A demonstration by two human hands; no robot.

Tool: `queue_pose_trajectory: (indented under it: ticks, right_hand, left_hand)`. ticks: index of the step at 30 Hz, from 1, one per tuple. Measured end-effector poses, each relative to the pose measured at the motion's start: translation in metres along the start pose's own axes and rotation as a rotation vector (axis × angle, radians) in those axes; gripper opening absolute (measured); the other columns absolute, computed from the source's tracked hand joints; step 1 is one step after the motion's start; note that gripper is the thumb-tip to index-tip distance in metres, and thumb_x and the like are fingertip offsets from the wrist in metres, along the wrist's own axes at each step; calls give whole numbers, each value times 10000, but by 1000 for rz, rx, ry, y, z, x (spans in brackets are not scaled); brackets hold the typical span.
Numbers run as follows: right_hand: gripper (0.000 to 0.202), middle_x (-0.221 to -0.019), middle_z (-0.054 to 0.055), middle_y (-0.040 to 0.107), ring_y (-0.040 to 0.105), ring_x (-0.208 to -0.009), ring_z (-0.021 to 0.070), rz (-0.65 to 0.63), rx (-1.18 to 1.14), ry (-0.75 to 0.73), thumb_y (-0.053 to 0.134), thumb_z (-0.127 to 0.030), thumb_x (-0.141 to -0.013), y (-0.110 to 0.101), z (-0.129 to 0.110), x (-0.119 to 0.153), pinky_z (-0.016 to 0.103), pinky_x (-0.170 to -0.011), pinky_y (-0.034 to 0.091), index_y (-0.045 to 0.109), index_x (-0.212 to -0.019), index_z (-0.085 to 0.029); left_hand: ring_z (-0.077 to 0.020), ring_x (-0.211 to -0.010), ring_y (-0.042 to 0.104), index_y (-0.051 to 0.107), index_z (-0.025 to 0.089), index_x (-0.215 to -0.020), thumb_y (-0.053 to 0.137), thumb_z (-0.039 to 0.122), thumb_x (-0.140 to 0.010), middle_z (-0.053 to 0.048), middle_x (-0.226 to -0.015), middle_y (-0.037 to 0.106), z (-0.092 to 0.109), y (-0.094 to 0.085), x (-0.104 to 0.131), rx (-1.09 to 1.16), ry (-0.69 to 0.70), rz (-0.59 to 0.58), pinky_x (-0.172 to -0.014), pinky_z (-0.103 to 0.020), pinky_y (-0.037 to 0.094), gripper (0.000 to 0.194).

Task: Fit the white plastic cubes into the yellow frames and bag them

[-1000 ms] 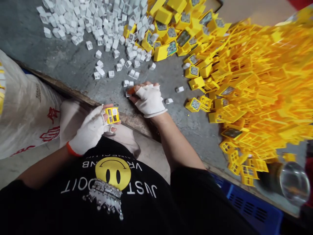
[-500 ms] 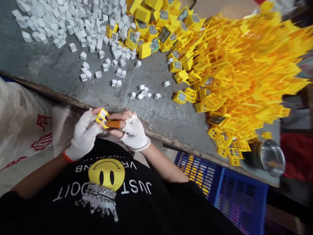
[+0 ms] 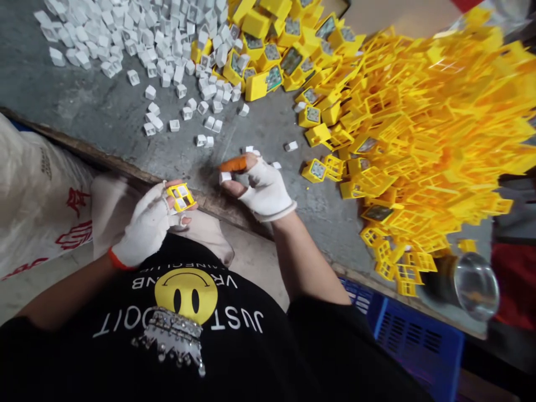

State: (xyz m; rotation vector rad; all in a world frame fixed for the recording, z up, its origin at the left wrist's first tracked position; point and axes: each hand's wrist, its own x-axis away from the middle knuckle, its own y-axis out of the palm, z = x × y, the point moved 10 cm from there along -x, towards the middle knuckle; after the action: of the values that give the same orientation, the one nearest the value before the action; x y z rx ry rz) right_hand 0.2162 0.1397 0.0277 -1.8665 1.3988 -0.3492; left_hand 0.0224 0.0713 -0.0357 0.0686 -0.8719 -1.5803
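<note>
At the grey table, a yellow windowed frame is pinched by the left hand, a white cap by the right hand; cap best kept square to frame.

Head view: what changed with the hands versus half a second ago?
The right hand moved off the yellow frame, to the right and forward over the grey table, and now pinches a white cube. Unchanged: the left hand holds the yellow frame; the yellow heap lies as before.
</note>
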Motion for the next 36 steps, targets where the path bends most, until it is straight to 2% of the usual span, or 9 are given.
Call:
queue_pose_trajectory:
  ticks: [3, 6, 10, 15, 20, 24, 30, 33, 36]
  right_hand:
    - [378, -916, 42, 741, 691, -871, 227, 141, -334, -2, 698, -629, -967, -1, -12, 21, 417, -855, 571, 744, -1009, -257]
    - [384, -937, 37, 767, 721, -867, 215, 228, -454, 49, 764, -638, -926, 7, -18, 35, 399, -846, 592, 727, -989, -261]
    - [332, -1017, 53, 816, 767, -941, 241, 276, -407, 74, 765, -605, -936, 14, -30, 46, 436, -914, 615, 739, -1012, -283]
    - [213, -1039, 51, 842, 774, -1031, 267, 253, -252, -123, 697, -515, -1009, 17, -56, 50, 496, -985, 594, 758, -1019, -311]
    - [253, -1100, 66, 841, 742, -1101, 270, 211, -99, -189, 602, -489, -1064, 28, -62, 59, 501, -996, 577, 778, -1103, -312]
    - [314, -1281, 80, 797, 711, -1180, 275, 100, -37, -183, 593, -509, -1064, 27, -47, 66, 498, -1038, 551, 774, -1244, -328]
    - [279, -1339, 118, 758, 634, -1256, 361, 238, 472, 189, 590, -447, -1047, -38, 37, 43, 597, -1077, 470, 758, -1216, -302]
    - [319, -1400, 142, 716, 562, -1334, 412, 163, 587, 209, 694, -464, -983, -38, 56, 19, 648, -1078, 426, 730, -1238, -275]
    - [282, -1353, 141, 712, 558, -1316, 407, 135, 621, 183, 719, -443, -963, -27, 53, 8, 657, -1085, 398, 720, -1182, -265]
  left_hand:
    - [-240, -989, 752, 701, 230, -1247, 823, 364, -893, -87, -1213, 726, 1, 3, -1, -5, -1, -24, -691, -288, 596, 398]
    - [-246, -988, 770, 711, 233, -1269, 838, 386, -882, -88, -1212, 740, 1, 5, -1, -13, -3, -56, -709, -296, 617, 435]
    - [-262, -1042, 773, 720, 241, -1293, 848, 383, -880, -92, -1231, 752, 0, 8, 1, -12, 0, -90, -727, -301, 642, 455]
    - [-264, -1110, 748, 743, 253, -1289, 873, 376, -873, -98, -1329, 748, -2, 12, 6, -24, -4, -124, -748, -298, 647, 453]
    - [-204, -966, 735, 794, 237, -1197, 884, 348, -874, -84, -1229, 789, -13, 17, 8, 41, -104, -172, -723, -271, 620, 353]
    - [-196, -906, 729, 818, 235, -1161, 904, 342, -850, -60, -1135, 803, -21, 17, 4, 98, -189, -154, -673, -256, 600, 340]
    - [-205, -772, 730, 779, 227, -1159, 871, 365, -868, -60, -959, 803, -21, 16, 1, 91, -223, -106, -625, -281, 558, 335]
    - [-177, -727, 703, 748, 242, -1193, 847, 388, -894, -53, -958, 804, -22, 17, 2, 56, -240, -101, -646, -294, 558, 348]
    - [-185, -798, 713, 754, 244, -1188, 845, 392, -888, -50, -1004, 793, -21, 12, 2, 32, -219, -62, -660, -288, 566, 347]
